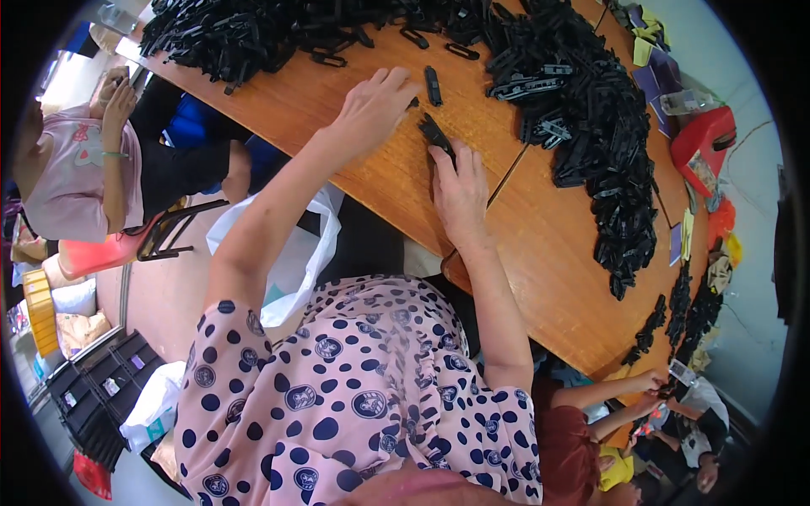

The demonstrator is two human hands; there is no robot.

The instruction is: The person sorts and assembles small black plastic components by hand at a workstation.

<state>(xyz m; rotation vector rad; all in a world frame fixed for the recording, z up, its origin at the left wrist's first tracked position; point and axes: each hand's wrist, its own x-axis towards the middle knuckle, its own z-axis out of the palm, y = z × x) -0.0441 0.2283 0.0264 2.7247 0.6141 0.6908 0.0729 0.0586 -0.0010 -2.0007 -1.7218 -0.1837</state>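
Note:
My right hand [461, 187] is closed round the near end of a narrow black plastic piece [433, 130] over the wooden table. To its left, my left hand [371, 105] has its fingers bent together, with a small black part [413, 103] at the fingertips. Exactly what that part is cannot be made out. Just beyond both hands lies a single long black plastic piece [433, 86]. Two looped black pieces, one [461, 51] to the right and another [329, 60] to the left, rest farther back.
Heaped black plastic parts [591, 110] curve along the table's [540, 219] far and right sides; another heap [228, 42] fills the far left. A white plastic bag [316, 253] hangs below the near edge. One person [80, 169] sits at left; others work at lower right.

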